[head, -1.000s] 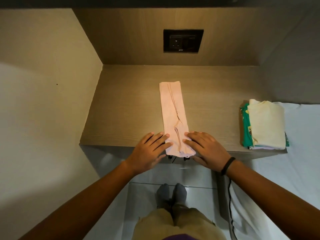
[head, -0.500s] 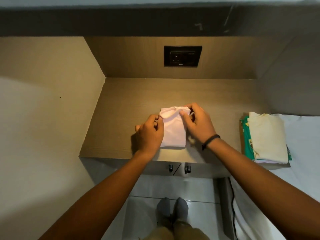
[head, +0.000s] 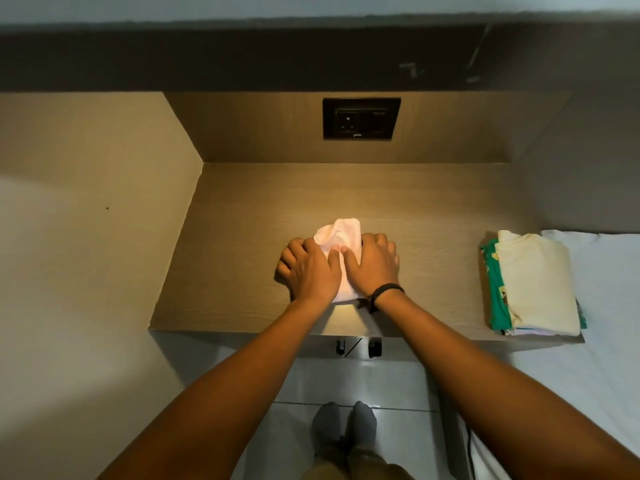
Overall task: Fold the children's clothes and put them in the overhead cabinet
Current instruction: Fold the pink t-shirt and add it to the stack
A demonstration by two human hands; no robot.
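Note:
A small pink garment (head: 341, 233) lies folded into a compact bundle in the middle of the wooden countertop (head: 242, 244). My left hand (head: 310, 270) and my right hand (head: 372, 265) press on it from either side, thumbs meeting on top of the cloth and fingers curled round its edges. Only the far end and a strip between my hands show. A stack of folded clothes (head: 533, 282), cream on top of green, rests at the counter's right end. The dark underside of the overhead cabinet (head: 311, 57) spans the top of the view.
A black wall socket (head: 361, 118) sits in the back panel. A beige wall closes the left side. A white bed sheet (head: 609, 306) lies right of the counter. Two cupboard door handles (head: 356, 346) hang under the counter's front edge, above my socked feet (head: 344, 422).
The long pink strip was folded over from its near end, then folded again into a small bundle. Both hands moved from its far edge down onto the bundle. The camera tilted up.

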